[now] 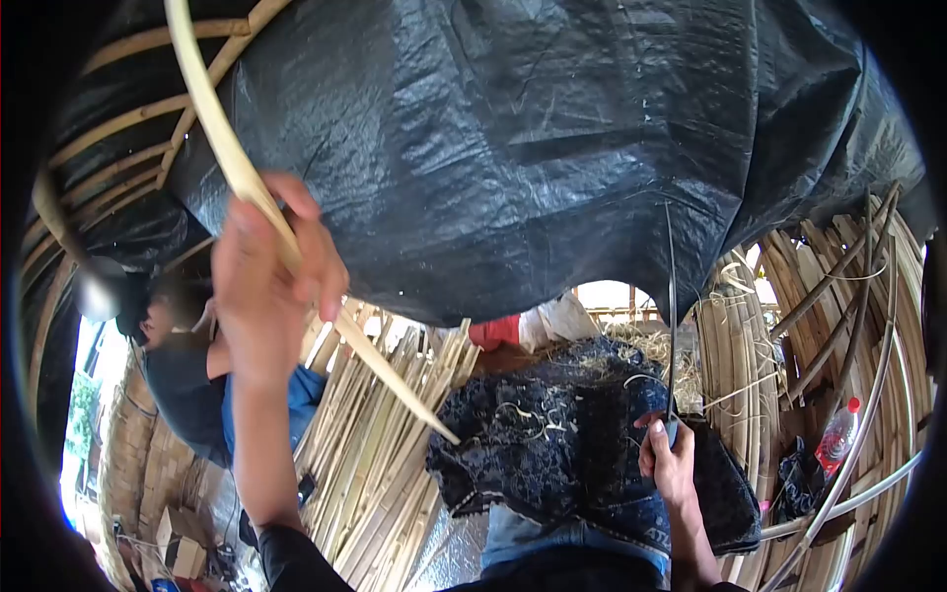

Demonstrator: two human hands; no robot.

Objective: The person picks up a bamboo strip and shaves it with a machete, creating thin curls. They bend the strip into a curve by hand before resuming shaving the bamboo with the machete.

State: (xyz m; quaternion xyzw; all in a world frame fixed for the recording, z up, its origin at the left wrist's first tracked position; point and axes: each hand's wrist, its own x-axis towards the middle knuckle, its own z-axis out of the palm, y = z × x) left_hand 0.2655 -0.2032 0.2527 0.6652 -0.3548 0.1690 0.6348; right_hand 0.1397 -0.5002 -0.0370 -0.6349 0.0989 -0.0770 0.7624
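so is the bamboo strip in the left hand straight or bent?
Bent. The bamboo strip curves from the top edge down through the left hand, which is closed on it, to a free tip.

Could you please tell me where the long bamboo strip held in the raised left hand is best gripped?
Probably mid-length, where the left hand already wraps the bamboo strip, coming from below. It is long, thin and curved, with a pointed lower end, so a middle grip likely balances it best.

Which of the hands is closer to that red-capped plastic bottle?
Right. The right hand, gripping a thin blade, sits just left of the bottle; the left hand is raised far across, holding a bamboo strip.
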